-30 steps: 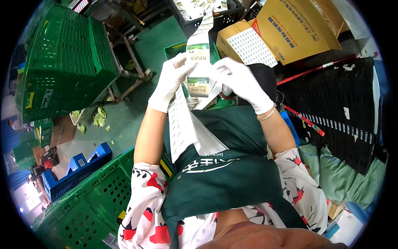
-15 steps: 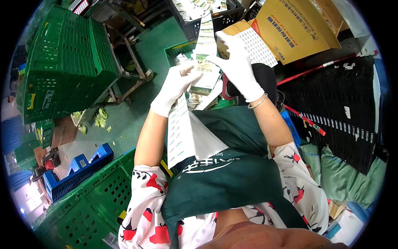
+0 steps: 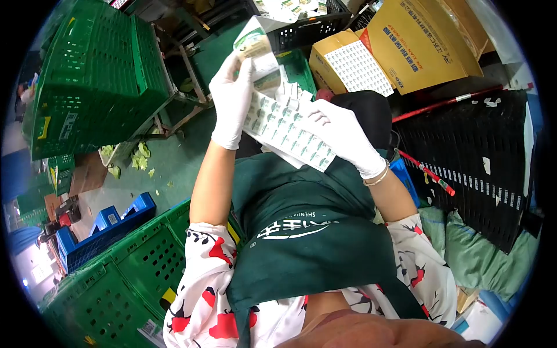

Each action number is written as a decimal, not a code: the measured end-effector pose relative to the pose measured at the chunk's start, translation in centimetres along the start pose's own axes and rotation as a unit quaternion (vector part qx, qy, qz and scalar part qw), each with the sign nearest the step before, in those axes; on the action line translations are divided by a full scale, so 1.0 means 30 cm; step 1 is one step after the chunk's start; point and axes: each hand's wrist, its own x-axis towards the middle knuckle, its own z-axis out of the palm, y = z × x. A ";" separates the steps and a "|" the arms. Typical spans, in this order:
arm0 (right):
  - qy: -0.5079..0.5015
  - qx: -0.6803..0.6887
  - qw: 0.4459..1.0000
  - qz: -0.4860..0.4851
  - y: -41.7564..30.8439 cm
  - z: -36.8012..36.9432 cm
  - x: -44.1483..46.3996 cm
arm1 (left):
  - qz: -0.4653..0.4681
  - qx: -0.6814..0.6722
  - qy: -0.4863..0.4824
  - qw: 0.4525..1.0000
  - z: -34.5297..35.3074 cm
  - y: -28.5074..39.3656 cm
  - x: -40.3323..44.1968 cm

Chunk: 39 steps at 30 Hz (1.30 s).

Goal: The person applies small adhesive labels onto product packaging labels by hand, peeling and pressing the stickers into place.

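Note:
My left hand (image 3: 231, 107), in a white glove, is raised and closed on a printed label strip (image 3: 256, 49) with green and white print. The strip's free end curls up beyond the fingers. Below it a white sheet (image 3: 287, 132) with rows of small green prints slants across my lap. At the right edge of this sheet is my gloved right hand (image 3: 342, 136), its fingers bent and closed on it. More paper lies under the sheet, partly covered. Behind the papers a green crate (image 3: 297, 72) shows in part.
An open cardboard box (image 3: 423, 43) with a printed sheet (image 3: 360, 66) stands ahead on the right. Black crates (image 3: 470, 156) and a red pole (image 3: 426, 171) are at my right. Stacked green crates (image 3: 87, 87) rise at the left. Leaf scraps (image 3: 140, 159) litter the floor.
My left hand has moved up and left with the strip. My right hand has come down onto the patterned sheet, which now lies across between both hands rather than hanging below the left.

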 end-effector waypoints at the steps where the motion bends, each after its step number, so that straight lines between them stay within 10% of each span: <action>1: 0.003 0.012 1.000 0.020 0.008 -0.003 -0.004 | -0.084 -0.063 0.004 0.994 -0.016 0.014 -0.007; 18: 0.055 -0.102 0.993 -0.021 0.019 0.061 -0.023 | 0.051 0.007 0.128 0.990 0.021 0.009 -0.021; 31: 0.107 -0.467 0.853 -0.208 -0.024 0.151 0.070 | 0.118 0.155 0.090 0.977 0.054 -0.003 -0.018; 37: 0.092 -0.367 0.870 -0.315 -0.035 0.184 -0.003 | 0.060 0.144 0.078 0.985 0.052 -0.067 -0.004; 39: 0.034 -0.122 0.973 -0.195 -0.071 0.155 -0.039 | 0.037 0.125 0.082 0.988 0.039 -0.046 0.003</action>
